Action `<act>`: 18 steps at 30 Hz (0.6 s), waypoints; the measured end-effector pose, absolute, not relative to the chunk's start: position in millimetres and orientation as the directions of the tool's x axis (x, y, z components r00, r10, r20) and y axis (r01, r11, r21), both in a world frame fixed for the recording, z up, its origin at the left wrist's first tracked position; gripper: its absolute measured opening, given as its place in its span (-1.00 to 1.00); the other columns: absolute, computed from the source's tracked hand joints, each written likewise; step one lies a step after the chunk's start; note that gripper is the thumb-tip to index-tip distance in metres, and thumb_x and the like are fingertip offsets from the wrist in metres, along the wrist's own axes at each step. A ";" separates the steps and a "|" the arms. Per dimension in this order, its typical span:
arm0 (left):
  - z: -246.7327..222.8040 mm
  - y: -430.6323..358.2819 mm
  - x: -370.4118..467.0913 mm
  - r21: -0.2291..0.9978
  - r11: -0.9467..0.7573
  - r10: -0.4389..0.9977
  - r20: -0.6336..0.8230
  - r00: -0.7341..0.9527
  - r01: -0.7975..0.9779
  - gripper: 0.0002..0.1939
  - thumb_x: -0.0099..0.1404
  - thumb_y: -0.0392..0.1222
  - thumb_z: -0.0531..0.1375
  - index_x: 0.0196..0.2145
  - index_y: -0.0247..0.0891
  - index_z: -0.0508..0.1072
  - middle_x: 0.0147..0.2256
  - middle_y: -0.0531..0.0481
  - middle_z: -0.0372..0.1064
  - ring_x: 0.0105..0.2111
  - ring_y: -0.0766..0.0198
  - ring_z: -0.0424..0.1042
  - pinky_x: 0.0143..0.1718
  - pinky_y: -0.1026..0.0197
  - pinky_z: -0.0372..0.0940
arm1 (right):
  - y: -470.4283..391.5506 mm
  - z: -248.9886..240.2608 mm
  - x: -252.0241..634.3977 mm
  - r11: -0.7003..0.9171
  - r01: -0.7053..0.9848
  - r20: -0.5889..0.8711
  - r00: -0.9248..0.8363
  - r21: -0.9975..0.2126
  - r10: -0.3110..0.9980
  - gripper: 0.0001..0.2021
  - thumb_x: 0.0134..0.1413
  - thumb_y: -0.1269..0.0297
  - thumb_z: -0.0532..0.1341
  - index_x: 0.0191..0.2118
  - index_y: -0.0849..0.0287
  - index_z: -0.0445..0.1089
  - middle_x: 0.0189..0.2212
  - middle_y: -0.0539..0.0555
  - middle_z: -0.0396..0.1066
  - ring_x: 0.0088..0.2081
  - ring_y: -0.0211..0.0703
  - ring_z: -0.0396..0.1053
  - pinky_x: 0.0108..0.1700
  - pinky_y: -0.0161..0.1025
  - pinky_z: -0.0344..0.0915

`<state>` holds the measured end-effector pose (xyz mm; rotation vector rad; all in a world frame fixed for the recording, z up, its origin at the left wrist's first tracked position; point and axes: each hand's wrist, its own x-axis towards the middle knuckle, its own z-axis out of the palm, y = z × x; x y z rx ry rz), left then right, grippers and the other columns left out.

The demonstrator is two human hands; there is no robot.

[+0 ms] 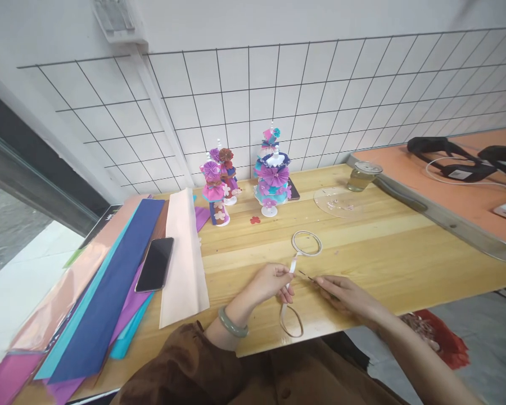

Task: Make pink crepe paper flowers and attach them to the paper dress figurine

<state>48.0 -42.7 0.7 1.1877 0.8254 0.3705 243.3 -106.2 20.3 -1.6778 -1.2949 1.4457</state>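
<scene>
My left hand (278, 280), with a green bangle (233, 323) on its wrist, pinches a narrow white strip (293, 264). One end of the strip runs up to a pale ring (307, 243) lying on the wooden table (362, 253). Below the hand, a pale loop (292, 322) hangs or lies near the table's front edge. My right hand (335, 289) is closed on a thin, dark-tipped tool (307, 275), whose tip points toward the strip without touching it. The rest of that tool is hidden in the fingers.
Coloured paper sheets (118, 281) and a phone (155, 264) lie at the left. Decorated paper towers (273, 174) stand at the back. A clear round dish (335, 202) and a lidded cup (362, 177) are at the back right, beside an orange surface (459, 197).
</scene>
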 end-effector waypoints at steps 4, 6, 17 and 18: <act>2.8 -43.4 47.0 0.912 0.373 0.630 -0.384 0.675 0.171 -0.63 0.11 0.07 0.07 -0.31 -0.32 0.33 -0.63 0.03 0.32 -0.69 0.34 0.35 -0.68 0.33 0.21 | -101.2 27.8 230.3 -0.474 0.172 -0.498 -0.148 -0.864 0.854 -0.54 -0.11 -0.15 0.07 -0.38 0.23 0.29 -0.67 -0.14 -0.05 -0.71 -0.48 -0.22 -0.70 -0.42 -0.31; 3.1 -43.6 46.3 0.912 0.372 0.626 -0.383 0.679 0.172 -0.63 0.13 0.07 0.06 -0.29 -0.31 0.33 -0.63 0.04 0.32 -0.69 0.34 0.35 -0.69 0.34 0.20 | -96.5 30.9 227.7 -0.469 0.167 -0.494 -0.173 -0.867 0.852 -0.54 -0.12 -0.15 0.08 -0.40 0.23 0.28 -0.66 -0.14 -0.07 -0.71 -0.49 -0.24 -0.69 -0.42 -0.33; 12.4 -45.8 46.5 0.900 0.356 0.609 -0.427 0.668 0.251 -0.74 0.16 -0.01 0.05 -0.39 -0.30 0.31 -0.68 0.07 0.28 -0.71 0.34 0.34 -0.70 0.34 0.20 | -82.9 21.6 224.1 -0.331 0.232 -0.380 -0.219 -0.915 0.899 -0.55 -0.03 -0.10 0.04 -0.37 0.28 0.32 -0.71 -0.15 -0.10 -0.67 -0.44 -0.18 -0.63 -0.39 -0.26; 12.9 -45.6 46.8 0.895 0.361 0.604 -0.438 0.666 0.261 -0.75 0.16 -0.04 0.05 -0.42 -0.30 0.30 -0.68 0.07 0.27 -0.71 0.33 0.34 -0.71 0.34 0.19 | -83.4 20.4 226.3 -0.316 0.237 -0.367 -0.217 -0.919 0.904 -0.56 -0.03 -0.08 0.05 -0.36 0.28 0.32 -0.71 -0.15 -0.09 -0.66 -0.44 -0.17 -0.62 -0.39 -0.25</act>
